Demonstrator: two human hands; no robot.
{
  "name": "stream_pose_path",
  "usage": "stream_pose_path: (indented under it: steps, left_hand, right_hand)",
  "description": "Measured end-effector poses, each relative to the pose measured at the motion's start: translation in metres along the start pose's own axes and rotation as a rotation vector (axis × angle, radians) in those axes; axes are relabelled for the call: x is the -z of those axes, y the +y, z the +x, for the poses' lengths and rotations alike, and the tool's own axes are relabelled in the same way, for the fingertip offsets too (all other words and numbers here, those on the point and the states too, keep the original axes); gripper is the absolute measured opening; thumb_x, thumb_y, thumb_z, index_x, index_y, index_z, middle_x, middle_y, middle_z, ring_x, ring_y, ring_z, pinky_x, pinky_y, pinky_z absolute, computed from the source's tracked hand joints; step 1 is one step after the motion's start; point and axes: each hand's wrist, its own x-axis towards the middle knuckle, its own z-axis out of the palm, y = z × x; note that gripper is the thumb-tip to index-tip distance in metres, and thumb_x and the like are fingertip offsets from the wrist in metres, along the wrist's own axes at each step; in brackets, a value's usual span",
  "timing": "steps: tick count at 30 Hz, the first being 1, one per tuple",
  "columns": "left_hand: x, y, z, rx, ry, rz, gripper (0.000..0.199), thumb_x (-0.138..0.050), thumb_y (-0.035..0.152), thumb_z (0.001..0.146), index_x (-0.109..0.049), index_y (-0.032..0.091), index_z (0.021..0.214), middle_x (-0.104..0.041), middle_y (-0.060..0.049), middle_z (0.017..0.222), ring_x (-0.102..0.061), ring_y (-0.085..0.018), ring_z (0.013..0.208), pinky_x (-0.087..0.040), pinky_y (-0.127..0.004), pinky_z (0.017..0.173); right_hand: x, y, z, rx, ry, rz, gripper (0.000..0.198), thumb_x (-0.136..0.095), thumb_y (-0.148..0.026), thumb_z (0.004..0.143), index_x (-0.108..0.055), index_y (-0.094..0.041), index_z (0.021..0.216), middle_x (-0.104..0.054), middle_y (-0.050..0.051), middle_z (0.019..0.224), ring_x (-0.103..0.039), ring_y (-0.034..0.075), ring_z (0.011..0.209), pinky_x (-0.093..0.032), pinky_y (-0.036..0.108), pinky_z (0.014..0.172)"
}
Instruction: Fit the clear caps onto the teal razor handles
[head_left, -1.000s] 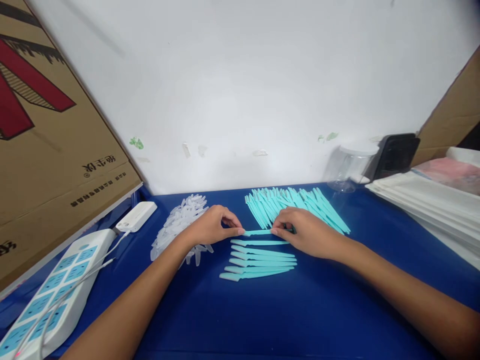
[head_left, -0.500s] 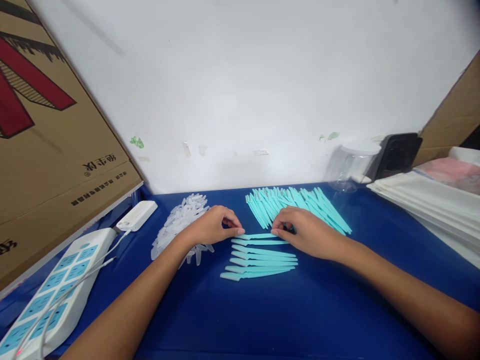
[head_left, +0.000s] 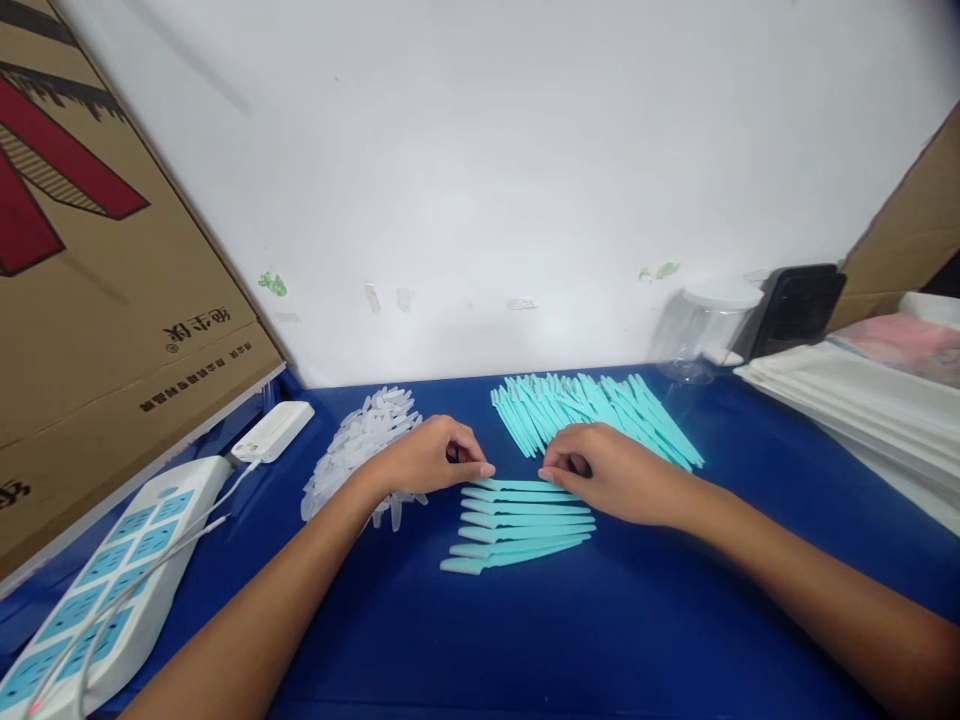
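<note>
Several turquoise eyebrow razors [head_left: 529,521] lie side by side in a row on the blue table, blade ends to the left. At the far side of this row, the last eyebrow razor [head_left: 521,485] is pinched at its blade end by my left hand [head_left: 435,455]. My right hand [head_left: 611,470] has its thumb and fingers closed at the handle of the same razor. Behind my right hand spreads a pile of more turquoise razors [head_left: 592,405]. Beside my left wrist is a heap of small translucent plastic covers [head_left: 356,445], partly hidden by the forearm.
To the left are a white power strip [head_left: 112,590] with cables and a small white box-shaped device [head_left: 273,432]. A large cardboard box [head_left: 112,330] leans there. Far right stand a clear jar [head_left: 701,335], a black object [head_left: 799,310] and stacked white sheets [head_left: 847,410].
The row of razors has shifted slightly toward me, and the far razor now lies closer to the others. Both hands have moved down a little with it.
</note>
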Motion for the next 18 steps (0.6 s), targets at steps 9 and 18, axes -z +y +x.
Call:
stream_pose_path:
  steps: [9,18]
  left_hand:
    - [-0.001,0.002,-0.001,0.004,-0.017,-0.021,0.033,-0.068,0.051,0.09,-0.079,0.021,0.083,-0.074,-0.003,0.086,-0.065,-0.016,0.077,-0.047,-0.028,0.068]
    - [0.017,-0.022,-0.002,0.116,0.313,0.357,0.027,-0.063,0.045,0.093,-0.077,0.022,0.092,-0.072,-0.004,0.081,-0.062,-0.02,0.075,-0.043,-0.032,0.068]
  right_hand:
    - [0.0,-0.002,-0.002,-0.016,-0.048,0.048,0.03,-0.058,-0.037,0.097,-0.069,-0.02,0.075,-0.065,-0.001,0.066,-0.054,0.012,0.057,-0.037,0.027,0.055]
    - [0.002,0.014,0.004,-0.17,0.263,-0.156,0.019,-0.057,-0.03,0.096,-0.072,-0.022,0.085,-0.072,0.001,0.08,-0.061,0.017,0.07,-0.039,0.03,0.064]
